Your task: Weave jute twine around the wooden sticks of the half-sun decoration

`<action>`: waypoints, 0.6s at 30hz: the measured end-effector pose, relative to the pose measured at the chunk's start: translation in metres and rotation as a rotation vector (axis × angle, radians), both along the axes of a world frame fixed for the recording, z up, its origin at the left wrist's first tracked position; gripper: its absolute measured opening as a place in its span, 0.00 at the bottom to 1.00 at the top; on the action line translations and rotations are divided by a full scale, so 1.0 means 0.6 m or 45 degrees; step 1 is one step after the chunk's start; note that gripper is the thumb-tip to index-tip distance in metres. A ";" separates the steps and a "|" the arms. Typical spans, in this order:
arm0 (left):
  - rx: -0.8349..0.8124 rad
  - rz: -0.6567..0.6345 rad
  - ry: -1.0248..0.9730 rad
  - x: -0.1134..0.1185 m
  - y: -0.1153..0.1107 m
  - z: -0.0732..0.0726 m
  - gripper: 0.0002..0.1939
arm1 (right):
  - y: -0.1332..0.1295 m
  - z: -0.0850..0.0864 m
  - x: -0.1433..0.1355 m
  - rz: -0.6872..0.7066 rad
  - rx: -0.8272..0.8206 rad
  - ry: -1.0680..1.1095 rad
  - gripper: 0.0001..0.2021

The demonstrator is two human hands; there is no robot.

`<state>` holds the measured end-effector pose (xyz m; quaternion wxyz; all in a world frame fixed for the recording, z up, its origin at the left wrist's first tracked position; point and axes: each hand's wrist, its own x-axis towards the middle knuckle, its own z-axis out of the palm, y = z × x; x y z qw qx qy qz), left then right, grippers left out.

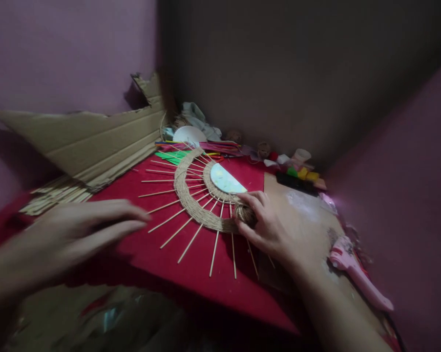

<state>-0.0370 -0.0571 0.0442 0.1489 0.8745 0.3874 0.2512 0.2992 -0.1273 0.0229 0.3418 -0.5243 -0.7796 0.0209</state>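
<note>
A half-round woven piece lies on the red cloth, with thin wooden sticks (190, 244) fanning out from a pale blue-green half disc (225, 179). Two bands of twine cross the sticks: a narrow one against the disc and a wider twine band (185, 195) farther out. My right hand (266, 222) is closed around a ball of twine (244, 211) at the right end of the bands. Left of the sticks, my left hand (92, 225) hovers with its fingers stretched out and nothing in them, its fingertips close to the stick ends.
Cardboard sheets (95, 142) lean at the left wall beside a bundle of sticks (59, 195). A pink glue gun (359, 274) lies on a brown board (301, 215) at the right. Coloured strips, twine balls and a white cup (301, 156) line the back of the red cloth (161, 259).
</note>
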 end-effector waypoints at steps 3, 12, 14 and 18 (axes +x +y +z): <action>-0.396 -0.285 -0.008 0.128 0.027 0.023 0.17 | -0.002 -0.001 -0.004 0.020 0.050 0.003 0.22; -1.169 -0.374 -0.177 0.294 0.082 -0.009 0.14 | 0.002 -0.007 -0.002 -0.001 -0.009 -0.009 0.18; -1.144 -0.383 -0.203 0.289 0.081 -0.005 0.12 | 0.002 -0.004 -0.001 -0.021 -0.058 0.041 0.16; -1.046 -0.335 -0.315 0.233 0.082 0.024 0.13 | 0.000 0.008 0.005 -0.131 -0.265 0.424 0.08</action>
